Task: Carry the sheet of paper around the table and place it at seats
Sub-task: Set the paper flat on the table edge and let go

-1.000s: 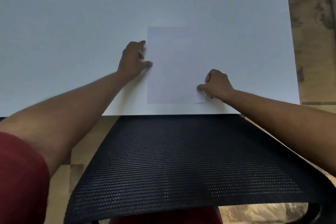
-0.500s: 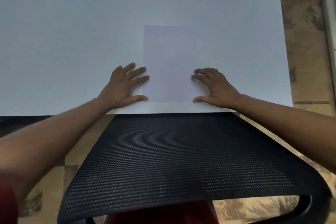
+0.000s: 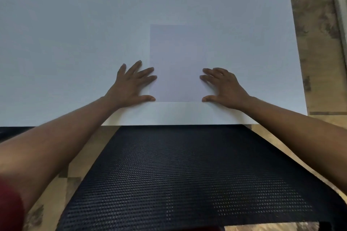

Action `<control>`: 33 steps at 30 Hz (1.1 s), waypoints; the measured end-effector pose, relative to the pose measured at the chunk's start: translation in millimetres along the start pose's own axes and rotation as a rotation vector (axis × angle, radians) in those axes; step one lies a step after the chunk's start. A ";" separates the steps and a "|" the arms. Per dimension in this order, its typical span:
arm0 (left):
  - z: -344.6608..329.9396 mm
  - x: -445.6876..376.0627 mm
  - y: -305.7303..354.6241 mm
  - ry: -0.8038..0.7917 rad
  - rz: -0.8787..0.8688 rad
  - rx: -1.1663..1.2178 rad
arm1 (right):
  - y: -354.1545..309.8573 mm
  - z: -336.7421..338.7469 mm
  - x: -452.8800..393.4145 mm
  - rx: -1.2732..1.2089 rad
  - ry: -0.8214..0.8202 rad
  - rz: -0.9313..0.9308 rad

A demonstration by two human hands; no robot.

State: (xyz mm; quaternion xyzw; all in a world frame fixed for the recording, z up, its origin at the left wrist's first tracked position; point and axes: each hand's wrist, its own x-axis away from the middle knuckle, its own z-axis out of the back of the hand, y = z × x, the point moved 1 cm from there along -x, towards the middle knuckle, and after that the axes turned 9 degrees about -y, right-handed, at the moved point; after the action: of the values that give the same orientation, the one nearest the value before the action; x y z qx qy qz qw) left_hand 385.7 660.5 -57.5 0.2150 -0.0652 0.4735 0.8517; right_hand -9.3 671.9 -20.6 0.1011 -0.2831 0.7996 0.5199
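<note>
A pale sheet of paper [image 3: 177,62] lies flat on the white table [image 3: 75,33], near its front edge. My left hand [image 3: 131,84] rests palm down beside the sheet's lower left side, fingers spread, fingertips and thumb touching its edge. My right hand [image 3: 223,86] lies flat at the lower right side in the same way, with its fingertips and thumb on the sheet's right edge. Neither hand grips the paper.
A black mesh chair back [image 3: 180,174] stands between me and the table's front edge. The table's right edge runs beside a patterned brown floor [image 3: 315,43]. A dark strip [image 3: 13,131] shows under the table edge at left.
Both hands let go of the sheet's edges, opened flat and slid back to its lower corners. The sheet stays flat on the table.
</note>
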 end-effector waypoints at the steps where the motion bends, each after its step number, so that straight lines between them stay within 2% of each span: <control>1: 1.0 -2.4 -2.6 -0.017 0.012 0.010 | 1.2 1.1 -3.4 0.001 0.005 -0.003; 12: 2.1 -13.1 -6.7 -0.075 0.065 0.081 | 12.0 0.2 -11.6 0.041 0.011 0.008; 33: 1.7 -17.8 -9.9 -0.030 0.066 0.093 | 5.0 7.5 -10.3 0.146 -0.031 0.005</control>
State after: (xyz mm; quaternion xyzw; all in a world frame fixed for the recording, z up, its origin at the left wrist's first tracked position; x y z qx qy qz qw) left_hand 384.5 641.3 -64.6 0.2589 -0.0630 0.5005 0.8237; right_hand -10.2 658.3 -20.9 0.1503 -0.2324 0.8178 0.5047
